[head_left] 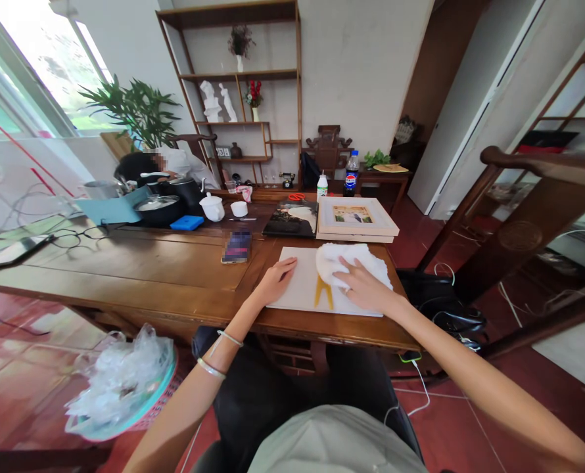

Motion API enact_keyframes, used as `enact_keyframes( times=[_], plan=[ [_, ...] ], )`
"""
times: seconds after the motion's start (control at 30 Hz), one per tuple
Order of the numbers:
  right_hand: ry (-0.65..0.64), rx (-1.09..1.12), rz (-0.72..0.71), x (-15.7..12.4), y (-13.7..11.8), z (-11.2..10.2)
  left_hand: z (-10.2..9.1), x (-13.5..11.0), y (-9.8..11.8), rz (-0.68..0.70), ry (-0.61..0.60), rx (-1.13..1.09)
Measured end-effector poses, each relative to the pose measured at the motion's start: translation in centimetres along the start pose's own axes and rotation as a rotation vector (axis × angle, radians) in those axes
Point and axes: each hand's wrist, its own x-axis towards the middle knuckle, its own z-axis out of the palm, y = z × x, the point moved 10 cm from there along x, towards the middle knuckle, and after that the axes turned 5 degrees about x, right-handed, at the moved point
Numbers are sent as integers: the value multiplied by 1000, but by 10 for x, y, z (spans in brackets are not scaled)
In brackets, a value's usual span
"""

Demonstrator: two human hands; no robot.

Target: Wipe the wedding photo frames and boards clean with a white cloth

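Note:
A white board (300, 293) lies flat at the front edge of the wooden table. My left hand (277, 279) rests on its left side, fingers stretched out and holding nothing. Over the board's right part is spread a crumpled white cloth (371, 257). On top of this cloth lies my right hand (361, 284), open, its fingers spread and pressing down. Between my hands, a yellow two-pronged shape (323, 294) shows on the board; its upper end meets the cloth, and I cannot tell what it is.
Behind the board are a framed picture (356, 220), a dark album-like piece (290, 222), a cola bottle (351, 174) and a phone (236, 247). A white teapot (212, 207) stands further left. A bag-lined basket (125, 387) is at lower left, a wooden chair (524, 223) at right. Another person sits across the table.

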Motion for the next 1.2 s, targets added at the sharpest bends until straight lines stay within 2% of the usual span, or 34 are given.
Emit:
enact_keyframes(
  times=[0.17, 0.23, 0.3, 0.4, 0.57, 0.63, 0.7, 0.8, 0.9, 1.1, 1.2],
  plan=[
    [-103, 116, -145, -55, -71, -11, 1, 0, 0, 19, 18, 5],
    [-141, 162, -187, -66, -87, -14, 2, 0, -1, 16, 22, 11],
    [-147, 189, -198, -64, -87, -15, 2, 0, -1, 17, 20, 16],
    [-104, 195, -117, -40, -55, -10, 2, 1, -1, 14, 11, 15],
    [-53, 181, 116, 19, 29, 3, 1, 1, -1, 12, 19, 11],
    [-37, 178, 156, 37, 47, 5, 1, 1, -1, 14, 15, 7],
    [-12, 144, 141, 47, 48, 5, 1, 1, -2, 11, 12, 1],
    [28, 52, 175, 45, 40, 7, 0, 1, -3, 13, 22, -10],
    [33, 4, 237, 25, 23, 8, 0, 0, -1, 23, 24, -13],
    [-29, 104, 108, -34, -44, -2, 0, 0, 0, 6, 17, -10],
    [-42, 131, 101, -51, -56, -5, 0, 0, 0, 15, 26, -18]
  ],
)
